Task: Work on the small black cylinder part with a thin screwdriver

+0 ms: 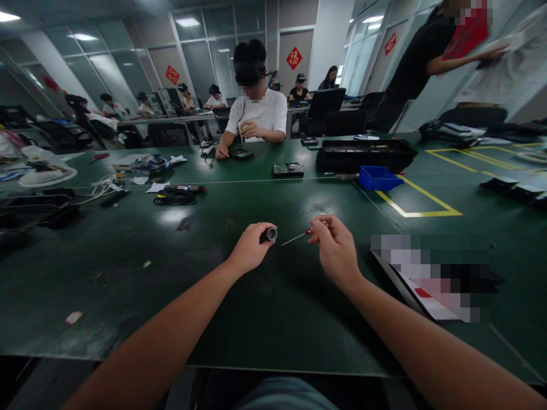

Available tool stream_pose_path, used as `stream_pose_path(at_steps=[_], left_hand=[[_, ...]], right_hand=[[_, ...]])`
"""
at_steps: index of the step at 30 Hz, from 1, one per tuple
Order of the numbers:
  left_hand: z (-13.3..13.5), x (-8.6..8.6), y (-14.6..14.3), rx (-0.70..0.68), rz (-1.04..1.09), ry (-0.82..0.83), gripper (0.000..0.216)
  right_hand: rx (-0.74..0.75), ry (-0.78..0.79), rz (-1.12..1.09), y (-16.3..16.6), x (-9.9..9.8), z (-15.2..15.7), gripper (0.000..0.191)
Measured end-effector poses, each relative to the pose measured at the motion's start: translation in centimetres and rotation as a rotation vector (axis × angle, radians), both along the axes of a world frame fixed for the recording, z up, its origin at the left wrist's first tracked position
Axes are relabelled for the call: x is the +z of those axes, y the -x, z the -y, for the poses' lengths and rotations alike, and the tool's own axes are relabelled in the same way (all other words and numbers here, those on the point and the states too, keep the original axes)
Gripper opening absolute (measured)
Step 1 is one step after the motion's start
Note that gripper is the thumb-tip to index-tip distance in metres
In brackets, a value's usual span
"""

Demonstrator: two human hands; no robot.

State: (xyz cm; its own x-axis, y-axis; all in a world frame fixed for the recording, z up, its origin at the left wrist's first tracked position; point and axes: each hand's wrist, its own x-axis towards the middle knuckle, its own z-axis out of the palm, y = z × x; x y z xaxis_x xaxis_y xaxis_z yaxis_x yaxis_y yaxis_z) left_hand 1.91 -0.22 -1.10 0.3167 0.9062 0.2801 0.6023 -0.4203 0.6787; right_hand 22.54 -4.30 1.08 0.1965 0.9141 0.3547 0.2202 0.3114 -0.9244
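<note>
My left hand point(249, 249) is closed around a small black cylinder point(270, 234), much like a flashlight body. Its round, metal-rimmed end faces to the right, and most of its length is hidden in the fingers. In my right hand point(337, 251) is a screwdriver point(294, 238) with a red and clear handle, gripped between thumb and fingers. The thin shaft slants down to the left, its tip a short gap away from the cylinder's end. Both hands are above the green table point(239, 324).
Right of my forearm lies a pale flat item point(410, 285), partly blurred out. Farther back are a blue bin point(378, 178), a black tray point(365, 156), a hard drive point(288, 169) and a coiled black cable point(175, 196). Across the table a person point(256, 117) works with their hands.
</note>
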Motion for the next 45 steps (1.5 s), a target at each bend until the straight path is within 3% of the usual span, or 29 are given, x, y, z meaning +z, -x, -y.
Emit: stream_pose_path(at_steps=[3, 19, 29, 41, 45], left_hand=[[0.2, 0.2, -0.1, 0.007, -0.013, -0.017, 0.033], [0.1, 0.0, 0.0, -0.066, -0.006, -0.037, 0.035], [0.0, 0.1, 0.2, -0.067, -0.029, -0.04, 0.037], [0.0, 0.0, 0.3, -0.09, -0.027, -0.038, 0.037], [0.1, 0.0, 0.3, -0.096, -0.034, -0.03, 0.038]], right_hand=[[0.033, -0.018, -0.086, 0.1, -0.1, -0.1, 0.018], [0.073, -0.009, 0.05, -0.1, -0.3, -0.3, 0.022], [-0.106, 0.031, 0.387, -0.3, 0.6, 0.0, 0.046], [0.063, -0.113, 0.343, -0.2, 0.5, 0.2, 0.011], [0.117, -0.08, 0.327, -0.3, 0.5, 0.1, 0.009]])
